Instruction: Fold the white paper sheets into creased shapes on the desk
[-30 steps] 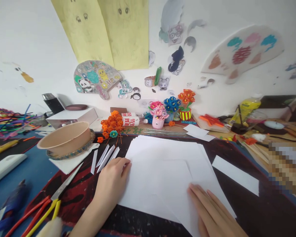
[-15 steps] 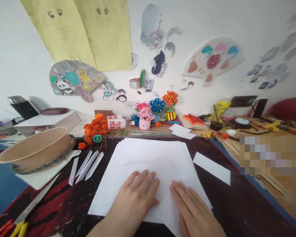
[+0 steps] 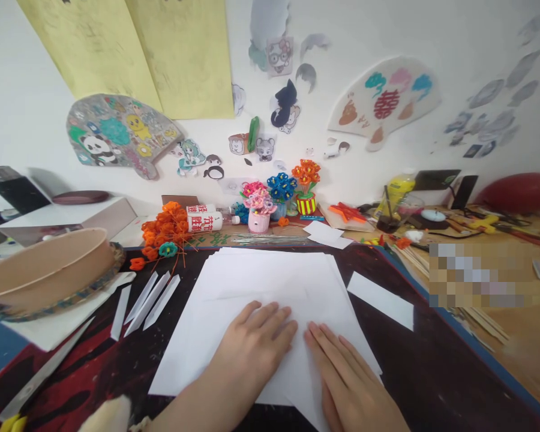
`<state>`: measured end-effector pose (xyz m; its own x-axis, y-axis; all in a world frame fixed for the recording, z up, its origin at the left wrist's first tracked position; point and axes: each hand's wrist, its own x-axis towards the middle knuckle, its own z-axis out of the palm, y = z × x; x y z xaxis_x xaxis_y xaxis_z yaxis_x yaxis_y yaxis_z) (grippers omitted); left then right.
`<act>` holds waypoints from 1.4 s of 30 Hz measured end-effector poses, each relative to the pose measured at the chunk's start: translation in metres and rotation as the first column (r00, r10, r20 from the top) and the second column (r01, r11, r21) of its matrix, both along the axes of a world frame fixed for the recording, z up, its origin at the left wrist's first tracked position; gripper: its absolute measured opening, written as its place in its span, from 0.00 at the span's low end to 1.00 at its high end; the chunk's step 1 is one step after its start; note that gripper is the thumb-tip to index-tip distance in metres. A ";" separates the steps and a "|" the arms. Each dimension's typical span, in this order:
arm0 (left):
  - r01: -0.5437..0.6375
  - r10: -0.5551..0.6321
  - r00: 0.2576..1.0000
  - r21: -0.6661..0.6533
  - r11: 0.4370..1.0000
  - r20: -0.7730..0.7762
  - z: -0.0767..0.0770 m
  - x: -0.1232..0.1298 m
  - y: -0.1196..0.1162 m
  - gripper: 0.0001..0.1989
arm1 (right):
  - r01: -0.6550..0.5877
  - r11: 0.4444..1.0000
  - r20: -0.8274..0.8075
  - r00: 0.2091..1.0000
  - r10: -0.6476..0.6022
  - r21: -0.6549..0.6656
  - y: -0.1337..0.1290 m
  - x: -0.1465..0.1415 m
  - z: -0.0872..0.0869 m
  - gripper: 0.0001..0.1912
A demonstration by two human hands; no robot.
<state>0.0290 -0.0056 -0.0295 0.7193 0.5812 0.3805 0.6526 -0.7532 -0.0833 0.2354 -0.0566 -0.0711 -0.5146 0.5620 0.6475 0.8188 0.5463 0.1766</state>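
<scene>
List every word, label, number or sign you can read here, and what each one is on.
"囍", in red, on the white fan on the wall.
"节节" over "胜", in red, on the front white bottle; the character after "胜" is unclear.
Too small, hidden or blurred to read: red characters on the back bottle, the yellow bottle's label, green marks behind the dark mat, the pixelated patch at right.

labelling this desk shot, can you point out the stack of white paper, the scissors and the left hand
stack of white paper (image 3: 270, 273), head view: bare upper part beyond the hands
scissors (image 3: 40, 373), head view: metal blades
left hand (image 3: 255, 343), head view: back of the hand
</scene>
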 end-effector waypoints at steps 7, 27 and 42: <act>0.015 -0.014 0.999 0.037 0.999 -0.030 0.003 0.000 0.000 0.12 | 0.032 0.999 -0.101 0.994 -0.028 0.042 -0.013 0.001 0.003 0.18; 0.122 -0.110 0.989 0.125 0.985 -0.101 0.000 0.008 -0.014 0.19 | 0.050 0.997 -0.092 0.995 -0.045 0.051 -0.012 -0.002 -0.001 0.18; 0.086 -0.094 0.981 -0.054 0.995 -0.171 0.006 0.023 -0.005 0.21 | 0.019 0.999 0.037 0.999 -0.018 -0.034 -0.012 0.006 -0.009 0.23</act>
